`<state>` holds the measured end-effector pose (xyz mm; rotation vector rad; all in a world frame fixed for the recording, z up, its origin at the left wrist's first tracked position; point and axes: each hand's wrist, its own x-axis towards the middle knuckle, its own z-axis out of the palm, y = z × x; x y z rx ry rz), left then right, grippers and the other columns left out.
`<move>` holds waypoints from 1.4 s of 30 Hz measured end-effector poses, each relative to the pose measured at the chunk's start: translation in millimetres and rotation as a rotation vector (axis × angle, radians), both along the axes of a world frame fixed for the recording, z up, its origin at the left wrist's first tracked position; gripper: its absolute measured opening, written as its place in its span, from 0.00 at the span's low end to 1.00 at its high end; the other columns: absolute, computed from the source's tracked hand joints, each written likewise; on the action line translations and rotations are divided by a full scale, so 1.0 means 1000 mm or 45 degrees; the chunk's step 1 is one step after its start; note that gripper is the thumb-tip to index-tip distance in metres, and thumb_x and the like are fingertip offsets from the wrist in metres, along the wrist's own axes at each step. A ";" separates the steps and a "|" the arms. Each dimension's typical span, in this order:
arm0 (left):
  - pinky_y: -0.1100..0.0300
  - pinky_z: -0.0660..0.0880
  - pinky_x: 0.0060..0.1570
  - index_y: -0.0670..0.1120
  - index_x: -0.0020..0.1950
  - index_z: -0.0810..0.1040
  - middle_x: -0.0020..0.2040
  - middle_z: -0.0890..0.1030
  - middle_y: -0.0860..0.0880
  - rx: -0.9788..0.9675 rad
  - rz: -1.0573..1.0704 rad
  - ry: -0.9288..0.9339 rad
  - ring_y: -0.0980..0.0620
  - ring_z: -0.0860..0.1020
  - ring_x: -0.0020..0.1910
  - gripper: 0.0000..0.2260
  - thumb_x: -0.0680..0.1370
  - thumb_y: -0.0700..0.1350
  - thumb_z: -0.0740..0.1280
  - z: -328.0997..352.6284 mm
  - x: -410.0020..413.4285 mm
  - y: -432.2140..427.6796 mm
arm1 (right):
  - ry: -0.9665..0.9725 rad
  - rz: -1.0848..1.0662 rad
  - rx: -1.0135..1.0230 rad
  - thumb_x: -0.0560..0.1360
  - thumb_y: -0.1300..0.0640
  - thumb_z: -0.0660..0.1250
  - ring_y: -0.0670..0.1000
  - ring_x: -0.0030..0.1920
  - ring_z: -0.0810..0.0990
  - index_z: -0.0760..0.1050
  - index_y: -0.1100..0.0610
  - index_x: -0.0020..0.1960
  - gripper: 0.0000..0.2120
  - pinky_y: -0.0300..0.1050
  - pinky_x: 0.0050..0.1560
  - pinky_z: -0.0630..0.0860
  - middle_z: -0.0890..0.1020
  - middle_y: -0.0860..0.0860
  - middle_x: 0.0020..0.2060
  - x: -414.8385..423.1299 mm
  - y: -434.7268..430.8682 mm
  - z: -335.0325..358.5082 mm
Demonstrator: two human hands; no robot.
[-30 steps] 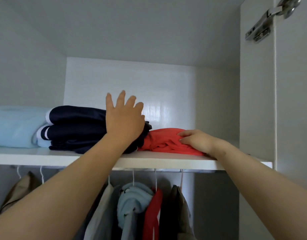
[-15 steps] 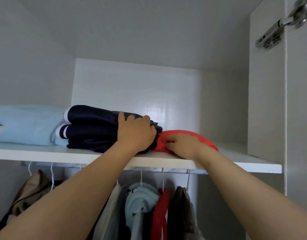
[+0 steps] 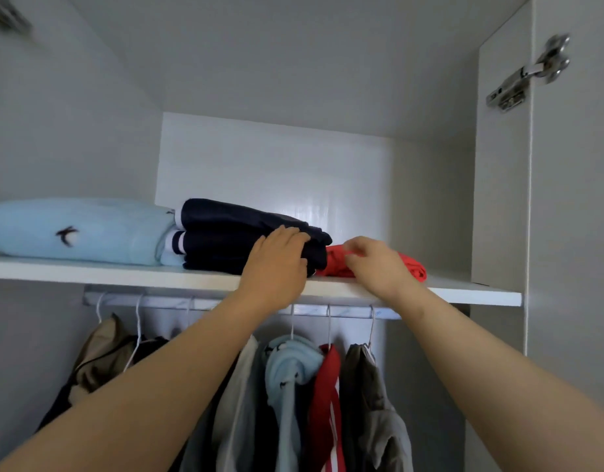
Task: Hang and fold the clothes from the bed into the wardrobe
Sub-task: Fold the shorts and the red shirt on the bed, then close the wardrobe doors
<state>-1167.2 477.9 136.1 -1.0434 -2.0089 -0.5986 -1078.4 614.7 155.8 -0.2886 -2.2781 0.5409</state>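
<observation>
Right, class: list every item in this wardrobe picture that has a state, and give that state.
Light blue garment: folded, on the shelf.
Navy garment: folded, left hand rests on its end.
Red garment: crumpled, right hand pinches it.
Hanging clothes: hung from the rail.
Wardrobe door: open.

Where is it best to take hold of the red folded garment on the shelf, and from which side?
Probably its front-right edge, coming from the front: the red garment lies flat on the shelf, its left end against the navy stack, its right side free.
</observation>
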 end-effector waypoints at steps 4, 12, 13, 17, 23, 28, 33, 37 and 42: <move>0.60 0.62 0.63 0.44 0.69 0.67 0.66 0.72 0.48 0.133 -0.092 -0.093 0.50 0.67 0.66 0.18 0.79 0.40 0.59 -0.016 0.025 -0.037 | 0.109 0.159 -0.144 0.76 0.61 0.57 0.53 0.55 0.76 0.75 0.49 0.52 0.13 0.52 0.61 0.70 0.77 0.47 0.49 0.020 -0.036 0.000; 0.59 0.66 0.58 0.46 0.68 0.69 0.65 0.73 0.47 0.183 -0.022 -0.358 0.49 0.71 0.62 0.17 0.79 0.39 0.57 -0.043 0.098 -0.107 | 0.033 0.236 -0.226 0.76 0.60 0.59 0.51 0.52 0.74 0.76 0.52 0.58 0.13 0.43 0.54 0.69 0.75 0.49 0.55 0.085 -0.088 -0.049; 0.59 0.66 0.59 0.46 0.68 0.69 0.65 0.73 0.47 0.186 -0.009 -0.375 0.48 0.71 0.62 0.17 0.79 0.39 0.57 -0.049 0.110 -0.115 | 0.017 0.250 -0.254 0.76 0.59 0.60 0.50 0.51 0.74 0.76 0.52 0.57 0.12 0.44 0.55 0.69 0.76 0.49 0.54 0.095 -0.096 -0.055; 0.61 0.68 0.55 0.47 0.67 0.70 0.64 0.75 0.47 0.225 0.076 -0.440 0.47 0.74 0.59 0.16 0.79 0.40 0.57 -0.067 0.152 -0.153 | 0.022 0.310 -0.340 0.78 0.51 0.59 0.51 0.58 0.75 0.77 0.51 0.54 0.10 0.46 0.60 0.68 0.78 0.49 0.56 0.132 -0.132 -0.074; 0.54 0.72 0.56 0.49 0.64 0.71 0.59 0.79 0.49 0.303 0.289 -0.488 0.47 0.76 0.56 0.15 0.79 0.41 0.56 -0.073 0.197 -0.224 | -0.041 0.414 -0.355 0.79 0.50 0.57 0.51 0.53 0.76 0.77 0.53 0.55 0.12 0.44 0.57 0.70 0.80 0.51 0.54 0.170 -0.198 -0.082; 0.56 0.73 0.49 0.48 0.61 0.72 0.56 0.80 0.45 0.307 0.384 -0.454 0.44 0.77 0.54 0.12 0.80 0.44 0.55 -0.068 0.218 -0.290 | -0.032 0.527 -0.313 0.79 0.50 0.59 0.45 0.52 0.72 0.76 0.50 0.52 0.08 0.37 0.51 0.64 0.75 0.43 0.48 0.181 -0.264 -0.074; 0.59 0.70 0.53 0.49 0.60 0.75 0.57 0.80 0.47 0.358 0.354 -0.294 0.46 0.76 0.56 0.12 0.78 0.42 0.60 -0.069 0.230 -0.380 | -0.039 0.620 -0.246 0.78 0.51 0.61 0.43 0.45 0.72 0.72 0.46 0.46 0.03 0.37 0.44 0.65 0.73 0.41 0.41 0.167 -0.353 -0.068; 0.59 0.66 0.54 0.45 0.50 0.81 0.51 0.82 0.48 0.344 0.376 -0.018 0.45 0.77 0.56 0.11 0.75 0.38 0.61 -0.075 0.234 -0.461 | -0.069 0.705 -0.304 0.78 0.54 0.61 0.44 0.46 0.73 0.74 0.50 0.48 0.03 0.38 0.45 0.66 0.75 0.44 0.44 0.152 -0.425 -0.072; 0.45 0.69 0.53 0.44 0.51 0.81 0.59 0.78 0.41 0.482 0.752 0.392 0.39 0.74 0.60 0.14 0.66 0.38 0.66 -0.091 0.212 -0.526 | -0.099 0.731 -0.354 0.79 0.55 0.59 0.44 0.51 0.73 0.75 0.53 0.55 0.09 0.32 0.43 0.67 0.77 0.48 0.55 0.137 -0.484 -0.086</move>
